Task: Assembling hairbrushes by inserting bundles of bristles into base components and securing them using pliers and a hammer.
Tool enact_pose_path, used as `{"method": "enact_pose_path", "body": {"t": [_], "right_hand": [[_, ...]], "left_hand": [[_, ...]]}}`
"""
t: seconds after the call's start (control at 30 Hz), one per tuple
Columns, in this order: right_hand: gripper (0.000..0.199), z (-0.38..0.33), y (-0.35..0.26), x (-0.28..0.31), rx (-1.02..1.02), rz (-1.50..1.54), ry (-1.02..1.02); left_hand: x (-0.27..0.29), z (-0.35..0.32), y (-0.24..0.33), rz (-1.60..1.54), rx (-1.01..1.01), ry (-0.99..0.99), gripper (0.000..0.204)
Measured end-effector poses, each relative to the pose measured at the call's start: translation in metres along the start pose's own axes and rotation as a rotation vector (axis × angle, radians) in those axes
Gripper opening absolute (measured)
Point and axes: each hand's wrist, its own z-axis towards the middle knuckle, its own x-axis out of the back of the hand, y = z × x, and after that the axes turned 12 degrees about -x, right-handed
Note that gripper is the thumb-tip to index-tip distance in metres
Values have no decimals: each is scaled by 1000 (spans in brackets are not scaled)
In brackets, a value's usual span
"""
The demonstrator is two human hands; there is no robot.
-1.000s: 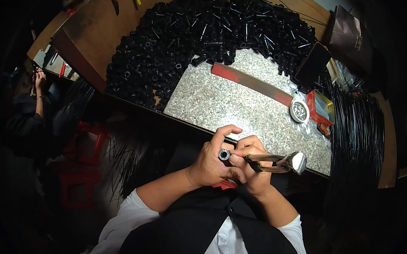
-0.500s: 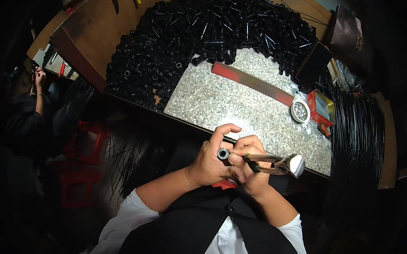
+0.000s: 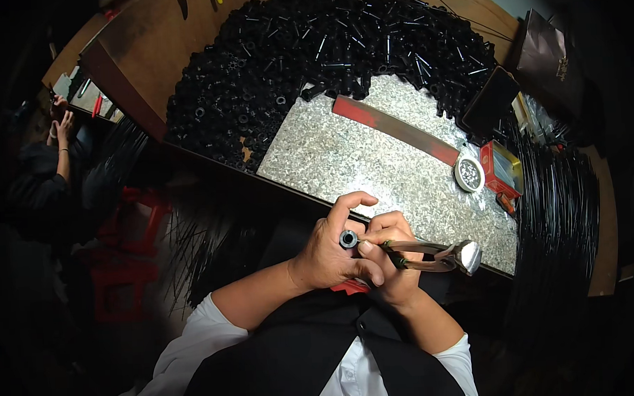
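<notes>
Both hands meet just in front of the near edge of the stone slab (image 3: 371, 154). My left hand (image 3: 326, 253) is closed round a small dark hollow cylinder (image 3: 348, 239), its open end facing up and its index finger curled above. Close against it, my right hand (image 3: 400, 268) has thumb and fingertips beside the cylinder. A pair of pincers (image 3: 464, 257) is gripped in that same right hand, its metal head sticking out to the right. Whether the right fingertips also pinch something small at the cylinder, I cannot make out.
A heap of black metal parts (image 3: 257, 81) covers the back of the bench. On the slab lie a flat red-brown bar (image 3: 398, 131) and a white dish (image 3: 469, 174) of small bits, beside a red box (image 3: 499, 167). Black rods (image 3: 558, 210) stand right. Another person's hand (image 3: 64, 126) shows far left.
The head of the pincers has shifted slightly to the right. My left hand and the cylinder are almost unmoved. At far left, the other person's hands have shifted.
</notes>
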Motion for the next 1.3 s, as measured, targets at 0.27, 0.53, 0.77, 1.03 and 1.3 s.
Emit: {"method": "enact_pose_path", "body": {"t": [0.27, 0.53, 0.77, 1.03, 1.3], "right_hand": [[11, 1, -3, 0, 18, -43, -1], [13, 3, -5, -2, 93, -95, 43], [13, 2, -4, 0, 104, -128, 34], [14, -1, 3, -4, 101, -119, 55], [11, -3, -1, -3, 71, -102, 66]], "left_hand": [[1, -2, -6, -15, -32, 0, 104], [3, -1, -6, 2, -21, -23, 104], [1, -1, -5, 32, -17, -29, 104], [2, -1, -5, 53, -36, -17, 105], [0, -2, -3, 64, -58, -28, 96]]}}
